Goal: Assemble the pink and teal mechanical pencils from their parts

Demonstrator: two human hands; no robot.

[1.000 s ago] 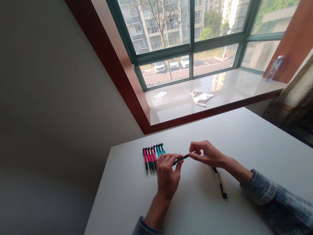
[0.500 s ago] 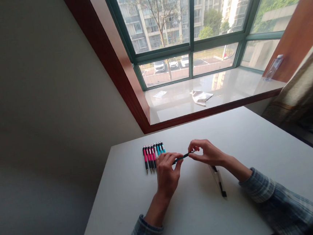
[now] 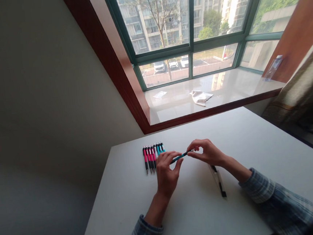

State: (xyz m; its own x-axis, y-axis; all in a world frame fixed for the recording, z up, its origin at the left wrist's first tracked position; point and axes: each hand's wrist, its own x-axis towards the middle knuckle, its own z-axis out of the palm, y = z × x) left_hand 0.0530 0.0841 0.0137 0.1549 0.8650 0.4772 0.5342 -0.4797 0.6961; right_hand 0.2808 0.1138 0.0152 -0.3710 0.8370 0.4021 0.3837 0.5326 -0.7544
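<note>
Between both hands, above the white table (image 3: 198, 216), a teal and black pen (image 3: 180, 156) is held slantwise. My left hand (image 3: 166, 171) pinches its lower left part between thumb and fingers. At the upper right end, the thumb and fingertips of my right hand (image 3: 206, 152) are closed on the pen's dark tip. Left of my left hand, a row of click pens (image 3: 150, 158) lies side by side, pink ones on the left and teal ones on the right; my left hand hides part of the row. White and black pens (image 3: 219, 183) lie below my right hand.
Behind the table runs a window sill (image 3: 172, 110) edged in dark red wood. On it are a crumpled white cloth or wrapper (image 3: 201, 98), a small white packet (image 3: 160, 94) and a clear bottle (image 3: 273, 67). A curtain (image 3: 291, 93) hangs at the right.
My right hand has shifted slightly left, and more of the pen's teal barrel shows between the hands. Both hands keep hold of the pen. The row of pens has not moved.
</note>
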